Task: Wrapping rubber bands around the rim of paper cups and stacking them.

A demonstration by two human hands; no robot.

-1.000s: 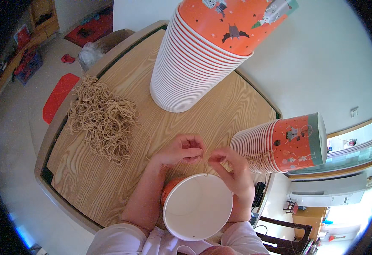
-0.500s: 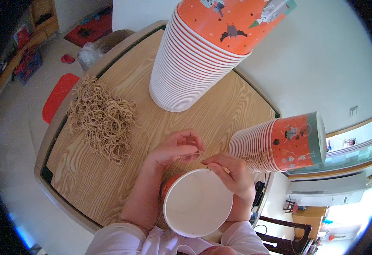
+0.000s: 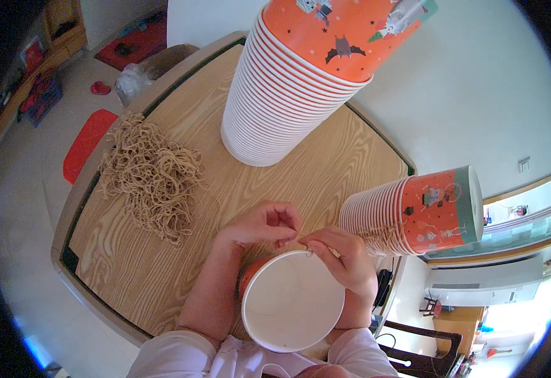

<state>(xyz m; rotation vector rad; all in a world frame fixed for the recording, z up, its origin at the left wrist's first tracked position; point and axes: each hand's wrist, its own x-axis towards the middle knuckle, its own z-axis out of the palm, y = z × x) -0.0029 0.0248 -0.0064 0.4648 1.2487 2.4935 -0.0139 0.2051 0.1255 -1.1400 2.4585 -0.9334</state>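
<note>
1. Table (image 3: pixel 313 183): fairly crowded; an arm swing could upset things, I'd guess.
2. Tall stack (image 3: pixel 282 94), far side: narrow for its height, so a bump could topple it.
3. Short stack (image 3: pixel 414 211), just beyond R hand (image 3: pixel 345 255): a stray knuckle could knock it.
4. String pile (image 3: pixel 153 179), L side: tangled; a tugged strand might snag.
5. Cup (image 3: pixel 291 302), between forearms, mouth toward me: a hard pull at the rim could tip it.
6. R thumb + forefinger pinch thin string (image 3: pixel 308 254) at rim; could slip. L hand (image 3: pixel 263 223) half curled nearby; can't tell if gripping.
</note>
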